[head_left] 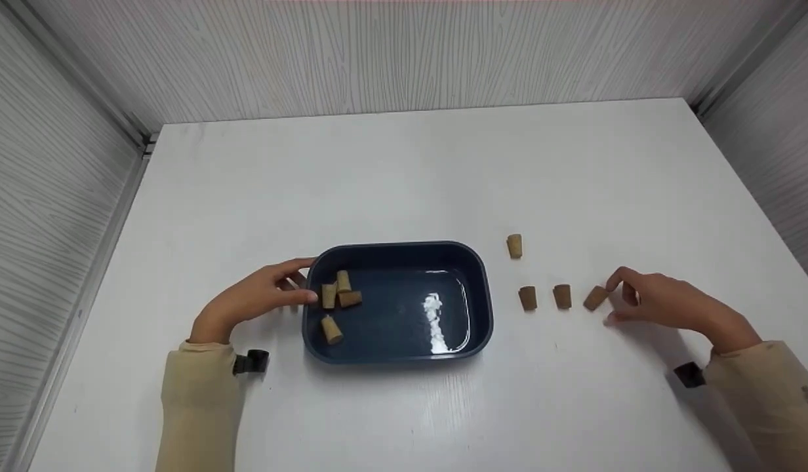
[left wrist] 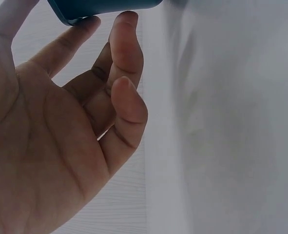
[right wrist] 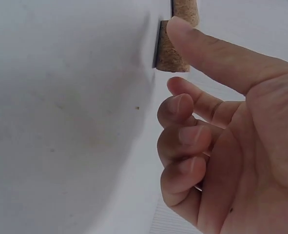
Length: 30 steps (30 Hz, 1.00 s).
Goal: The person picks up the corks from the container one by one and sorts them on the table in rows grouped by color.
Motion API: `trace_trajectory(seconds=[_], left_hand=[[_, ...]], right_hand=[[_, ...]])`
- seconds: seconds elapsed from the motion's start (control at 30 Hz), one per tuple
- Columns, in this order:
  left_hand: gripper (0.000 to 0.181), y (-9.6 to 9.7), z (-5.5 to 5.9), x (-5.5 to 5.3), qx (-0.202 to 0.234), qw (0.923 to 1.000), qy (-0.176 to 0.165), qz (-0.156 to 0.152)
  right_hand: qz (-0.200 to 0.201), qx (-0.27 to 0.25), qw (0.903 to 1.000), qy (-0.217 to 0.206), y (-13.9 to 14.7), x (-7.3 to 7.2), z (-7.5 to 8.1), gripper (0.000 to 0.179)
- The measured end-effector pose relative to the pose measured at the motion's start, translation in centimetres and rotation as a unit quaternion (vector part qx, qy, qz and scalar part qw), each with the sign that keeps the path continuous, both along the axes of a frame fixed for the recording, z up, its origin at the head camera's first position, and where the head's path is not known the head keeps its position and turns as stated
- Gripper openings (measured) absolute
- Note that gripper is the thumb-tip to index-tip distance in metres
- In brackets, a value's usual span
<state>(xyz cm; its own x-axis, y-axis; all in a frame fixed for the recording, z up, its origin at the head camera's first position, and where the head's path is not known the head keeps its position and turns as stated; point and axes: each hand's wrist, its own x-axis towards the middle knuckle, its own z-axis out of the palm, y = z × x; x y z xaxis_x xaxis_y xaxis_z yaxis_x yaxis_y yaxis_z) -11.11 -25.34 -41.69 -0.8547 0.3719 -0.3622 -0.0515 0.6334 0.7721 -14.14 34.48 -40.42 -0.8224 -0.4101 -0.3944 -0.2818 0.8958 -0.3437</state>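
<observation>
Rightmost cork (head_left: 595,298), right of frame on surface (head_left: 410,177); likely light, firm, slightly yielding; best pinched across its sides; right grip (head_left: 673,305) beside it, digits apart; left grip (head_left: 254,296) pinching tray (head_left: 394,359) at left rim

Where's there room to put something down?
The table is bare from the blue tray to the back wall, and in front between the sleeves. So is the tray's right half. Crowded: between tray and right hand, four corks; the tray's left end, four more corks and the left hand.
</observation>
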Motion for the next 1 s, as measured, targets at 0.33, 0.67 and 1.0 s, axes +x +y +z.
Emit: trace_trajectory(seconds=[0.33, 0.67, 1.0], left_hand=[[0.072, 0.0, 0.2, 0.1, 0.001, 1.0000, -0.003, -0.003], [0.071, 0.1, 0.2, 0.0, -0.003, 1.0000, 0.004, -0.004], [0.072, 0.2, 0.0, 0.0, 0.003, 1.0000, -0.003, -0.009]], right_hand=[[0.010, 0.021, 0.9989, 0.040, -1.6, 0.1, 0.1, 0.055], [0.030, 0.011, 0.9984, 0.047, -1.9, -0.5, -0.3, 0.038], [0.035, -0.040, 0.9985, 0.012, -0.4, -0.3, 0.3, 0.029]])
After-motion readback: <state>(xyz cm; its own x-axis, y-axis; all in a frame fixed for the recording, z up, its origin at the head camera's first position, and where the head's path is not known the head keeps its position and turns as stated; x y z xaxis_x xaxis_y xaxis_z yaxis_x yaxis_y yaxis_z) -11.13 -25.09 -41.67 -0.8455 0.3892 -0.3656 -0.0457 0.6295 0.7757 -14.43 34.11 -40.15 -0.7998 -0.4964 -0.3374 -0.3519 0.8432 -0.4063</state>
